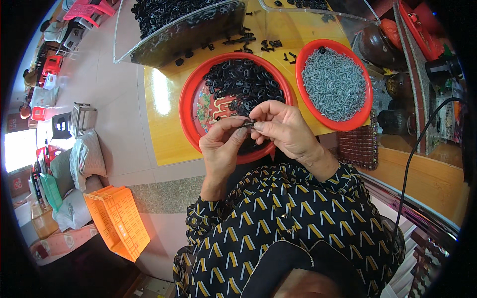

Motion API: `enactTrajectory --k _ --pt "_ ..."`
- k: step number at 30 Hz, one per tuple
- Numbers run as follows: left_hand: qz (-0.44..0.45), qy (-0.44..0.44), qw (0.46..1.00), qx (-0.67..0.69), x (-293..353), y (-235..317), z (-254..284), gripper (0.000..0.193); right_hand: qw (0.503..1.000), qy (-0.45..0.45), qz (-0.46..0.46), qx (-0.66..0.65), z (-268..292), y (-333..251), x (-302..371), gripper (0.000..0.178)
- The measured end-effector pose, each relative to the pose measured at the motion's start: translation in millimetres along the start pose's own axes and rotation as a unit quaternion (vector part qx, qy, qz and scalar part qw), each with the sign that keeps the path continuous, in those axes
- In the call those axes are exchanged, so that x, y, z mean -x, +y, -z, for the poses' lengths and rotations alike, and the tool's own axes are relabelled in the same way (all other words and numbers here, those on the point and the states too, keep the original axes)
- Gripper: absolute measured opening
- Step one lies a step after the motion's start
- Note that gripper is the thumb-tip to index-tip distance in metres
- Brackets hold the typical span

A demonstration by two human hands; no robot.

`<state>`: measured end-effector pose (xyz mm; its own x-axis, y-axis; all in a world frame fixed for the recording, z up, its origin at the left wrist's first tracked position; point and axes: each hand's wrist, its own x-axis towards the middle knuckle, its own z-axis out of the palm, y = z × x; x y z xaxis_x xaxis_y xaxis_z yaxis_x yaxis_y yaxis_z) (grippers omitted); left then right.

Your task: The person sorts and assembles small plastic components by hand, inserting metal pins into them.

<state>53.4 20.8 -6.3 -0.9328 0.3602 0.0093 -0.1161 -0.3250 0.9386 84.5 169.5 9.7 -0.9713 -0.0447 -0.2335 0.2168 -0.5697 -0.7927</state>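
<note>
Over the near part of a round red tray (186, 97), my two hands meet fingertip to fingertip. My left hand (220, 146) pinches a small dark part (249, 125) between thumb and fingers. Thumb and index finger of my right hand (285, 128) close on the same spot from the other side; whether they grip that part or a separate tiny piece is hidden. Inside the tray lies a heap of small black plastic parts (243, 82), leaving some of its patterned bottom bare. To the right, a red oval tray (299, 74) is full of small silver screws (333, 84).
A clear bin (189, 39) of black parts stands at the far side of the yellow table (166, 131), with another clear bin (343, 12) beside it. Loose black pieces (271, 45) lie between. An orange crate (119, 221) sits lower left; a black cable (410, 154) hangs at right.
</note>
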Motion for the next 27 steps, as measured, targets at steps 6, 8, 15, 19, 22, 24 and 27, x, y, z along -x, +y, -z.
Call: enactTrajectory --k 6,8,15,19,22,24,27 --pt "0.036 0.018 0.999 0.023 2.1 -1.9 0.6 0.016 0.999 -0.006 -0.031 -0.023 5.6 -1.2 0.3 0.014" --pt "0.039 0.019 0.999 -0.032 2.6 -4.2 5.2 0.013 0.999 -0.011 -0.031 -0.023 6.0 -0.6 0.1 0.014" --pt "0.062 0.007 0.994 0.095 -6.3 2.3 2.8 0.011 1.0 0.004 -0.023 0.013 0.6 -5.1 1.0 0.013" --pt "0.089 0.028 0.977 0.192 -9.5 1.1 14.3 0.011 0.999 0.009 -0.039 0.029 0.8 -3.8 0.3 0.012" --pt "0.095 0.043 0.973 0.204 -9.7 3.3 14.7 0.016 0.997 0.007 -0.035 0.065 0.9 -3.4 -0.6 0.01" --pt "0.097 0.035 0.977 0.187 -9.2 3.5 12.5 0.019 0.996 0.013 -0.024 0.081 2.2 -3.4 -1.7 0.009" --pt "0.093 0.019 0.984 0.152 -6.9 4.4 10.6 0.023 0.991 0.023 -0.012 0.132 -0.3 -5.4 -2.4 0.009"
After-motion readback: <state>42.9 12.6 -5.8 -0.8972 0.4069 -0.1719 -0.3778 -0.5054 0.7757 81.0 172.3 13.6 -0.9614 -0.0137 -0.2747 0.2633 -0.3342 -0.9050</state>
